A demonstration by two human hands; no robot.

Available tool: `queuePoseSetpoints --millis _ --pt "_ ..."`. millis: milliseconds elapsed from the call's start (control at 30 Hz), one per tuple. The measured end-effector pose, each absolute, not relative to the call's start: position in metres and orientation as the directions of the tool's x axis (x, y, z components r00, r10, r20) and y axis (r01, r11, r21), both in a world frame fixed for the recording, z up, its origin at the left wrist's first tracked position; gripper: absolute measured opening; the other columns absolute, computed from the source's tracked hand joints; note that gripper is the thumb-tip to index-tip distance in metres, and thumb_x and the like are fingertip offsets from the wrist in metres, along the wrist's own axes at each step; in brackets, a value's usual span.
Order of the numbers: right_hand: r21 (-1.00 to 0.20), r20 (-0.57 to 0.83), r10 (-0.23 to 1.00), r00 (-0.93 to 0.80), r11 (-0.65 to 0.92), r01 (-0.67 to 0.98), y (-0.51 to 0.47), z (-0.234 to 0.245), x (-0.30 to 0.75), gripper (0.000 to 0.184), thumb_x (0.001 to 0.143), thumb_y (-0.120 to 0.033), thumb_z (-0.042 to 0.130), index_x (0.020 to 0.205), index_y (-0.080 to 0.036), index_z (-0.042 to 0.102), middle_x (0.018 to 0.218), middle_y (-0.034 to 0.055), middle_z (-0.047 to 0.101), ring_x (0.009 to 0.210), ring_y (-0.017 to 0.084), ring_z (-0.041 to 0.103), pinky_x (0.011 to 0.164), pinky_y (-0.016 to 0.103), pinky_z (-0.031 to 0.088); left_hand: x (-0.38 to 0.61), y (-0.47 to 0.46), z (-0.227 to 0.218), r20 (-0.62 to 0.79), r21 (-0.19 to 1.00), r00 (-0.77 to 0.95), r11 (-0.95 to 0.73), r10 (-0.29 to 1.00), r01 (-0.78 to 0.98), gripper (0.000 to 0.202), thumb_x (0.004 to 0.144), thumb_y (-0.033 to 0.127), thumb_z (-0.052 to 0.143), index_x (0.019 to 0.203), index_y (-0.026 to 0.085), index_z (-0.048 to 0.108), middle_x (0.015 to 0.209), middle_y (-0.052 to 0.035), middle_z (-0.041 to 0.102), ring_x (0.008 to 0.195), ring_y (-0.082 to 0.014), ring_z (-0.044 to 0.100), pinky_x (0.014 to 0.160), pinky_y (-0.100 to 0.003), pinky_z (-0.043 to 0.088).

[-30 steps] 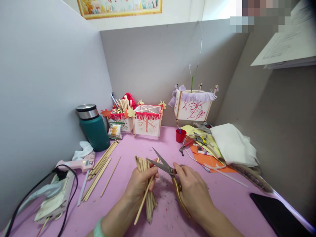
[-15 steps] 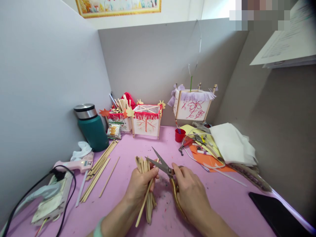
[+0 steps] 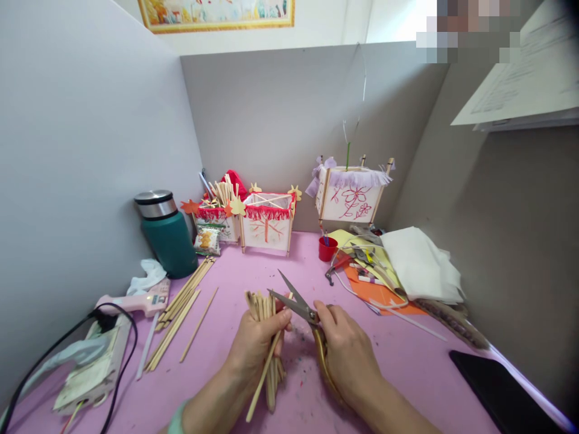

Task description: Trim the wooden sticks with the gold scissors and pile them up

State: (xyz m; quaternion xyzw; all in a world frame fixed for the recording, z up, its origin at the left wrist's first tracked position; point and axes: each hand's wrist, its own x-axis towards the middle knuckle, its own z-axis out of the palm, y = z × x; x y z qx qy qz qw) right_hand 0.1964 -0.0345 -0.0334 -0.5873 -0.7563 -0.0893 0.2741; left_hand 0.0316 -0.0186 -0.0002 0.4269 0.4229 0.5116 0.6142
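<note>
My left hand (image 3: 256, 337) is closed round a bundle of thin wooden sticks (image 3: 270, 380), held over the purple tabletop. One stick (image 3: 259, 389) slants across the bundle under my thumb, its upper end between the scissor blades. In my right hand (image 3: 346, 346) are gold-handled scissors (image 3: 305, 309), their blades parted and pointing up and left. The blades lie close to my left thumb and fingertips. Whether they touch the stick I cannot tell. To the left, more sticks (image 3: 181, 307) lie in a loose group, with a single stick (image 3: 199, 324) apart from them.
Left stand a green bottle (image 3: 169, 241), a pink glue gun (image 3: 140, 303) and a power strip (image 3: 90, 374) with a black cable. Decorated box lanterns (image 3: 266, 232) line the back. Right are a red cup (image 3: 327, 248), pliers, papers, white cloth (image 3: 420, 265) and a black phone-like slab (image 3: 497, 389).
The view has shifted slightly. Both hands, the sticks and the parted scissors keep almost the same position.
</note>
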Motion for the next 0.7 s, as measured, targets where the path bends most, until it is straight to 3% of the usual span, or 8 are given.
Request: queuePoseSetpoints --millis 433,700 --pt "-0.209 0.548 0.821 -0.159 0.318 0.925 -0.0339 -0.0336 0.1958 0.025 0.084 -0.013 0.045 0.107 -0.015 0.054 0.083 0.0044 0.059 0.069 0.018 0.054 0.062 0.028 0.033 0.0314 -0.02 0.0043 -0.063 0.924 0.158 0.117 0.986 -0.365 0.026 0.066 0.033 0.073 0.074 0.013 0.059 0.049 0.0053 0.053 0.03 -0.0022 0.037 0.035 -0.017 0.024" --pt "-0.205 0.518 0.842 -0.15 0.293 0.934 -0.0343 -0.0319 0.1953 0.02 0.086 -0.017 0.045 0.104 -0.018 0.054 0.081 0.0033 0.058 0.068 0.017 0.054 0.06 0.028 0.031 0.0314 -0.0178 0.0024 -0.074 0.922 0.174 0.134 0.982 -0.362 0.027 0.066 0.035 0.072 0.069 0.013 0.057 0.048 0.0051 0.052 0.03 -0.0025 0.036 0.034 -0.017 0.024"
